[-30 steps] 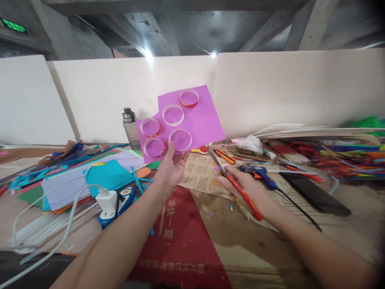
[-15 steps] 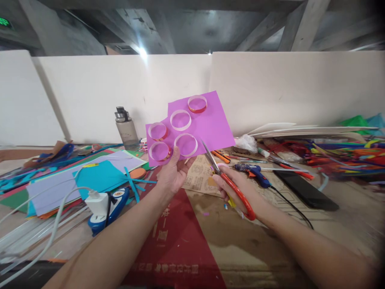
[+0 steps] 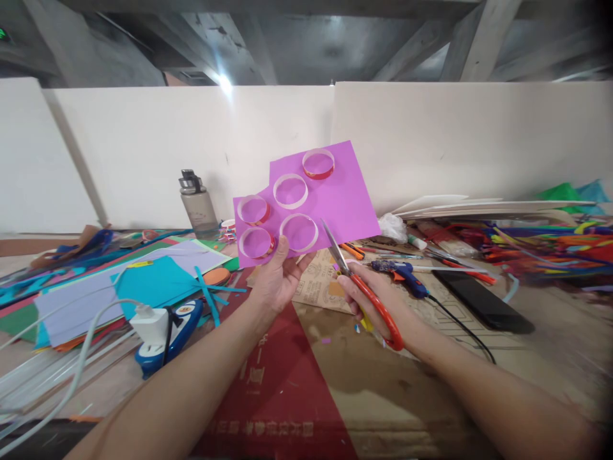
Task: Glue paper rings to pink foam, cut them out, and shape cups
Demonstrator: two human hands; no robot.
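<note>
My left hand (image 3: 278,278) pinches the lower edge of a purple sheet of paper (image 3: 347,204), thumb on top and fingers beneath. Several short paper rings stand on the sheet, among them a white one (image 3: 290,191) and a red-sided one (image 3: 318,165) near its top. The sheet's upper left corner is stepped. In my right hand (image 3: 371,297) is a pair of scissors (image 3: 376,303) with red handles. Their blades point up and left, with the tips at the sheet's lower edge, in front of it; whether they touch it I cannot tell.
A grey bottle (image 3: 198,207) stands at the back left. Coloured paper sheets (image 3: 86,306) and a blue-and-white power strip (image 3: 167,338) lie left. On the right are a blue glue gun (image 3: 409,279), a black phone (image 3: 481,300) and a heap of coloured strips (image 3: 550,249).
The purple sheet has come slightly nearer and shifted a little right and up at its far edge. The scissors stay nearly in place, and the view has turned slightly.
</note>
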